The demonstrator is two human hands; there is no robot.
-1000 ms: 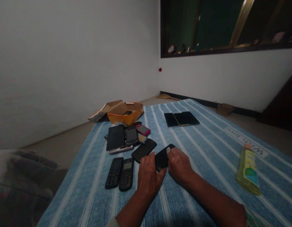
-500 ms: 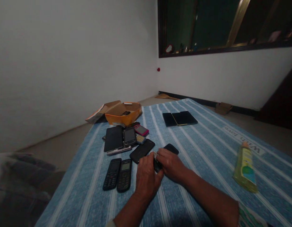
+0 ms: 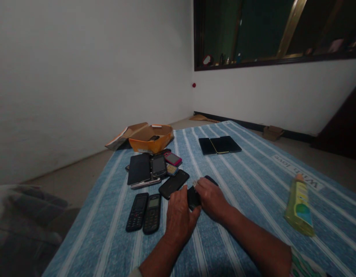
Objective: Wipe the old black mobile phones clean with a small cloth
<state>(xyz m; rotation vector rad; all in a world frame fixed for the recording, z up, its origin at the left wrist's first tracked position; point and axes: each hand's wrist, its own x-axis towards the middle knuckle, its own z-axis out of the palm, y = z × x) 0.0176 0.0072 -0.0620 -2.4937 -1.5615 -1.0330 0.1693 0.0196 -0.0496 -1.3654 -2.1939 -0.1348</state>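
Hand (R) (image 3: pixel 211 198), baring more phone (image 3: pixel 193 198) vs prev.

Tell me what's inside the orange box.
Inside the orange box, one small dark object shows; its near wall covers the lower inside, so anything there cannot be seen.

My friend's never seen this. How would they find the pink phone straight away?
On the blue striped cloth, find the open orange box at the far left. Just on its near side is a pile of phones; the pink phone lies at that pile's right edge. It's the only one there with bright pink edges around a grey screen.
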